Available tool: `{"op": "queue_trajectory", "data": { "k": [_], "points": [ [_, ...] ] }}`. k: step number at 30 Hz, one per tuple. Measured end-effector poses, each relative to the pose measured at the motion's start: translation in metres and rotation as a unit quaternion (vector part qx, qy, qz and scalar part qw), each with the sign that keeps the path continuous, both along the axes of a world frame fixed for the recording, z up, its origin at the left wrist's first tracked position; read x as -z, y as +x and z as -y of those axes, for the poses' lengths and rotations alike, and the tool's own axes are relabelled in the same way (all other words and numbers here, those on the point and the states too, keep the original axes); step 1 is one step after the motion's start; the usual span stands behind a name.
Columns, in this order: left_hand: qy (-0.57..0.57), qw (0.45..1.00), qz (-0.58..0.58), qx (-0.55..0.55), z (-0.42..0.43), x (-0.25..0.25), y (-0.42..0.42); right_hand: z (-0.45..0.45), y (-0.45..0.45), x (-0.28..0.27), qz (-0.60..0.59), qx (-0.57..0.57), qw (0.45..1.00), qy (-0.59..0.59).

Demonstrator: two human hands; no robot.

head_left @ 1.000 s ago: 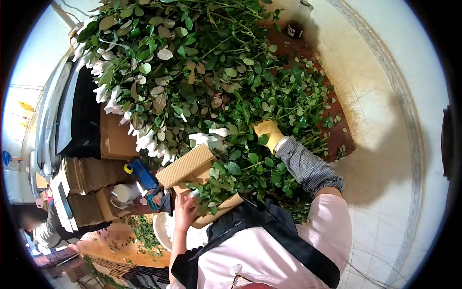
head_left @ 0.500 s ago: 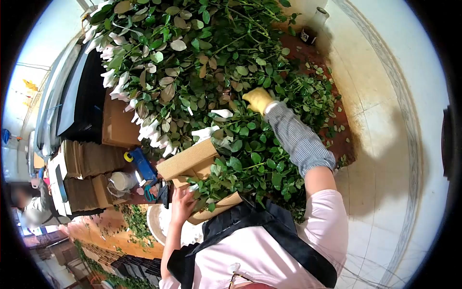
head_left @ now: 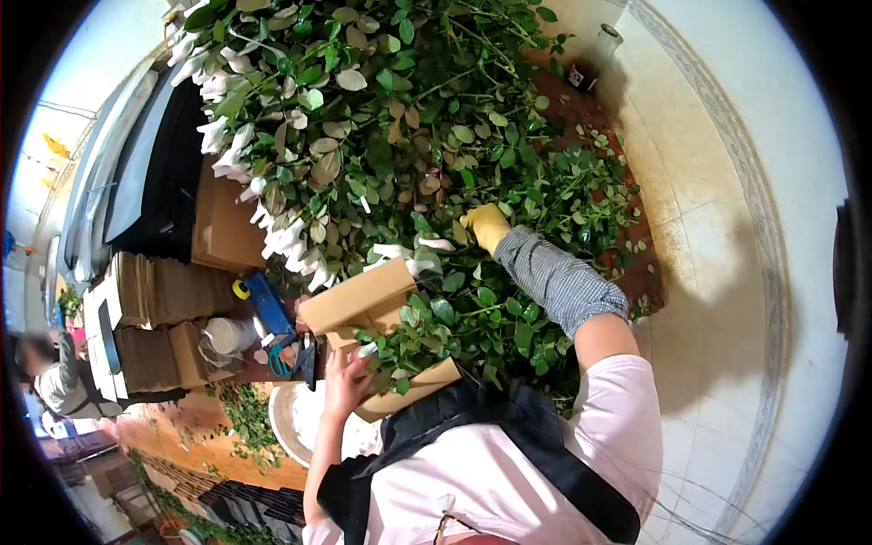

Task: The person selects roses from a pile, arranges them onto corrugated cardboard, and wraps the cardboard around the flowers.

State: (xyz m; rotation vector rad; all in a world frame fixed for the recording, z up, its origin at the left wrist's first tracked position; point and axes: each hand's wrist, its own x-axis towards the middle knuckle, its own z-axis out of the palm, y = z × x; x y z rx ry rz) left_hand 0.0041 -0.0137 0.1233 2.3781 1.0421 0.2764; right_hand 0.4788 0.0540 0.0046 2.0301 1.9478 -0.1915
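Observation:
My left hand [head_left: 344, 385], bare, is closed at the near edge of folded corrugated cardboard [head_left: 359, 297]. A white-tipped rose [head_left: 367, 350] shows at its fingertips, with leafy stems lying beside it on the cardboard. My right hand [head_left: 487, 228], in a yellow glove, has its fingers curled round a rose stem among the leaves. The stem itself is mostly hidden. Just left of that glove, a white-sleeved rose head [head_left: 437, 243] lies over the foliage. A large heap of leafy roses [head_left: 391, 136] spreads beyond both hands, white-covered heads toward the left.
Left of the heap are a blue tape dispenser [head_left: 270, 304], teal scissors [head_left: 280, 361], a white tub [head_left: 229, 335] and stacked cardboard [head_left: 173, 291]. A white basin [head_left: 283, 422] stands below. Another person [head_left: 64, 381] is at far left. A tiled wall [head_left: 718, 272] borders the right.
My right hand has moved down toward me, and the white-sleeved rose head beside it has come along. My left hand stays at the cardboard. The view has shifted slightly.

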Motion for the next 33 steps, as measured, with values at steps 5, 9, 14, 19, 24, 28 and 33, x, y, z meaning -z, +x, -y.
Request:
{"op": "queue_trajectory", "data": {
  "k": [5,9,14,19,24,28,33],
  "points": [
    [0.006,1.0,0.026,0.007,-0.001,0.012,-0.006,0.01,0.003,-0.041,0.013,0.033,0.999,0.035],
    [0.015,0.999,0.039,0.01,-0.001,0.013,-0.005,0.019,0.008,-0.126,0.07,0.055,0.968,0.234],
    [0.011,0.999,0.036,0.006,-0.002,0.011,-0.004,0.016,-0.004,-0.216,0.038,0.09,0.887,0.452],
    [0.031,0.998,0.039,0.024,-0.005,0.01,-0.003,0.023,-0.013,-0.147,0.022,0.183,0.937,0.298],
    [0.021,0.999,0.031,0.013,-0.002,0.017,-0.008,0.066,-0.056,-0.164,-0.154,0.209,0.961,0.1],
    [0.017,0.999,0.033,0.027,-0.004,0.015,-0.007,0.085,-0.049,-0.092,-0.17,0.145,0.971,-0.089],
    [0.01,0.999,0.03,0.025,-0.003,0.014,-0.006,0.089,-0.042,-0.137,-0.317,0.154,0.934,0.065]
  ]
}}
